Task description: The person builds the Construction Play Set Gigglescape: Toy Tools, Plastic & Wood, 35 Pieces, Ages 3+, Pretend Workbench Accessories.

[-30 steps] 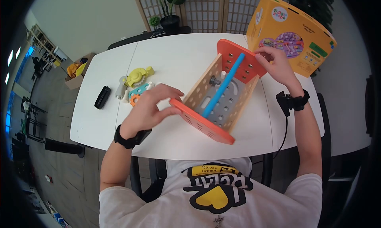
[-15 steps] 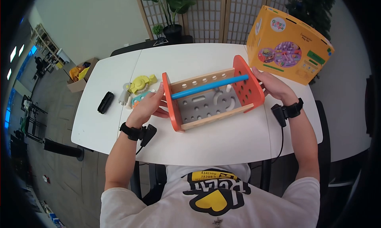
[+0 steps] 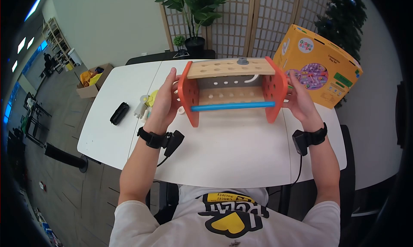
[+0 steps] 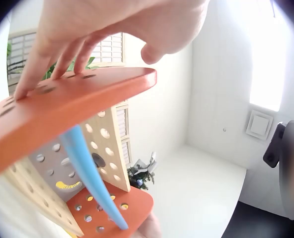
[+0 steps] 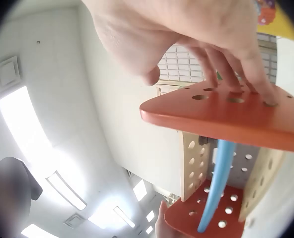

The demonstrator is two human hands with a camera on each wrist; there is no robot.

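In the head view, over the middle of the white table (image 3: 223, 156), a toy toolbox (image 3: 232, 82), tipped with blue bar (image 3: 232, 106) toward the near side and grey perforated base toward the far side. Cannot tell whether touching the tabletop. Braced between left hand (image 3: 163, 103) at the left orange end panel (image 3: 188, 92) and right hand (image 3: 301, 103) at the right orange end panel (image 3: 278, 90).

Finger contact plainer from the wrists. In the left wrist view: fingers extended, tips pressed on the panel's outer face, thumb clear of the edge. In the right wrist view: fingers likewise fairly straight, tips at the holes, thumb clear; cannot tell whether poking through.

On the upper wooden slat (image 3: 219, 69), a grey bolt (image 3: 242, 61): a round cap from the head, a dark piece along the slat's inner side from either wrist.

Only in the head view: at left, a black case (image 3: 119, 113) and a yellow toy piece (image 3: 151, 98), partly hidden behind the left hand. At far right, a yellow box (image 3: 318, 66), just a corner in the right wrist view.
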